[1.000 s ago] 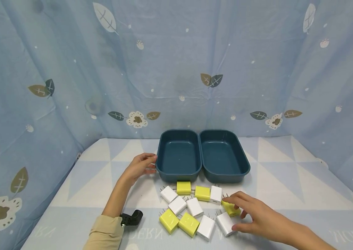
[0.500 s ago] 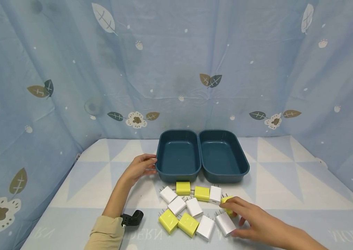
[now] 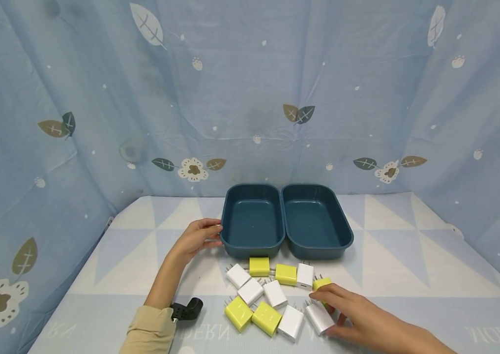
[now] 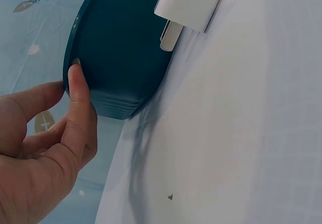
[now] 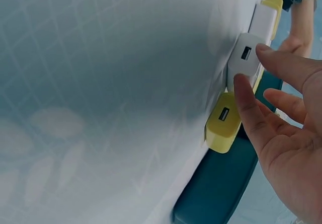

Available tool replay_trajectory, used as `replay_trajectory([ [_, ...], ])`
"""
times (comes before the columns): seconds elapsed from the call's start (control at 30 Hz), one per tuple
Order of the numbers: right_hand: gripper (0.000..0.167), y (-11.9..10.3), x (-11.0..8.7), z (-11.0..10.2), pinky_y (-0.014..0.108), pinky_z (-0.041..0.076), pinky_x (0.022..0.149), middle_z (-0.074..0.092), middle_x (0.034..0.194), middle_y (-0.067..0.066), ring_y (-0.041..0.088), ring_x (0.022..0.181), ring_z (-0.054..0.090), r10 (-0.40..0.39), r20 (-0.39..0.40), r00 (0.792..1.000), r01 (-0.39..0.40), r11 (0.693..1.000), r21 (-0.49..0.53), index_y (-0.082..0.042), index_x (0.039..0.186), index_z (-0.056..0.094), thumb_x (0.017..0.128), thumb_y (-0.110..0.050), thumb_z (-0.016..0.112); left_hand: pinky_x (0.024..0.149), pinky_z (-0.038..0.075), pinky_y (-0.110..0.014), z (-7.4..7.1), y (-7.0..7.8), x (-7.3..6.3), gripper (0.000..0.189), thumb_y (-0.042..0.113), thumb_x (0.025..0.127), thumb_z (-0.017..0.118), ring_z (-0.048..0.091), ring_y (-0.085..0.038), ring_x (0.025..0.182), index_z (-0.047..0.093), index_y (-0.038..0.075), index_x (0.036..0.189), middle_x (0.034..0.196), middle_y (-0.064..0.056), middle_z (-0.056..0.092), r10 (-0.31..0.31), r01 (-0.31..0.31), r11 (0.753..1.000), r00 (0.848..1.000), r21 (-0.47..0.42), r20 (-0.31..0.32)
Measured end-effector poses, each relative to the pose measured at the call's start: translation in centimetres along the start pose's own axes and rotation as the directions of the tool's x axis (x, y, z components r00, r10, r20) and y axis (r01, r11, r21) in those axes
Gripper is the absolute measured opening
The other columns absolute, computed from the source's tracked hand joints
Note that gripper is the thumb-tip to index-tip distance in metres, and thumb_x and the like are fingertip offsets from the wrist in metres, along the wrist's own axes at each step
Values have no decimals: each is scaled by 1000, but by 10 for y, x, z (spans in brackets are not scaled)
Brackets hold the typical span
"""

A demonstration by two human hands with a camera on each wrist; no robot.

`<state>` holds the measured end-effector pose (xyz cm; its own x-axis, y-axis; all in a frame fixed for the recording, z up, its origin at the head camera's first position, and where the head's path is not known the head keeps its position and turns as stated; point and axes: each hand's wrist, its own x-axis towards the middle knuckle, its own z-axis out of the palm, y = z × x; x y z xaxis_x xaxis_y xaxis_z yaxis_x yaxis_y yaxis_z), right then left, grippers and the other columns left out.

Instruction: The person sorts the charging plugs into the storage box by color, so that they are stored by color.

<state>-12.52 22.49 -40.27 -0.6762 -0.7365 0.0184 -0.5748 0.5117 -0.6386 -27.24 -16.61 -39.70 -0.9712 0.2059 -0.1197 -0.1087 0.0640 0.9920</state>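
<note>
Left hand (image 3: 198,237): reaches forward to the left side of the left tray (image 3: 253,250), pinching its rim between thumb and finger.
Left forearm (image 3: 164,282): slants away from the body out of a beige sleeve (image 3: 149,327), a black wrist device (image 3: 188,309) at the cuff.
Right hand (image 3: 356,314): arches over the near row, thumb and forefinger bent and spread about a white charger (image 3: 319,318); whether they pinch it, I cannot tell.
Right forearm (image 3: 413,339): comes in from the lower right.
White charger's place: on the cloth (image 3: 387,260), right end of the near row, just beside a yellow charger (image 3: 322,282).
Right tray (image 3: 320,251): touches the left one.
</note>
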Motion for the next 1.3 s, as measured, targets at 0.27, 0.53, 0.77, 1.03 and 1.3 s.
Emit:
replay_trajectory([
  [0.27,53,2,2,1,18,56,73,50,133,2,1,93,53,28,36,999,-28,1000,-6,-13,139,52,94,-37,67,80,60,-30,-2,-1,0,44,5,100,57,65,-21,95,44,-13,138,125,-27,53,8,-8,1000,1000,-17,0],
  [0.53,46,5,3,3,18,56,74,50,132,1,6,101,52,16,38,999,-15,1000,-28,-17,134,55,95,-37,66,79,60,-29,-2,-1,0,44,2,99,56,64,-16,89,42,-14,138,113,-19,55,11,-11,1000,1000,-29,8],
  [0.77,43,5,2,4,19,56,74,51,132,-2,5,101,52,19,25,1000,-18,1000,-9,-19,133,55,94,-36,67,80,60,-29,-2,0,1,43,0,99,56,62,-15,88,43,-15,137,106,-13,55,15,-15,999,1000,-35,11],
  [1.03,43,8,1,5,19,57,75,51,130,-2,4,101,53,-21,8,1000,21,1000,17,-18,133,55,96,-36,65,81,60,-30,-3,0,2,44,0,99,56,61,-15,89,42,-16,137,106,-12,54,20,-19,999,999,-50,26],
  [1.3,43,8,0,6,20,56,76,52,130,-1,6,103,52,-69,-34,997,69,998,-12,-17,134,55,96,-36,64,80,60,-30,-4,-2,1,44,0,99,56,62,-15,87,42,-15,138,105,-11,54,7,-6,998,1000,-67,28],
])
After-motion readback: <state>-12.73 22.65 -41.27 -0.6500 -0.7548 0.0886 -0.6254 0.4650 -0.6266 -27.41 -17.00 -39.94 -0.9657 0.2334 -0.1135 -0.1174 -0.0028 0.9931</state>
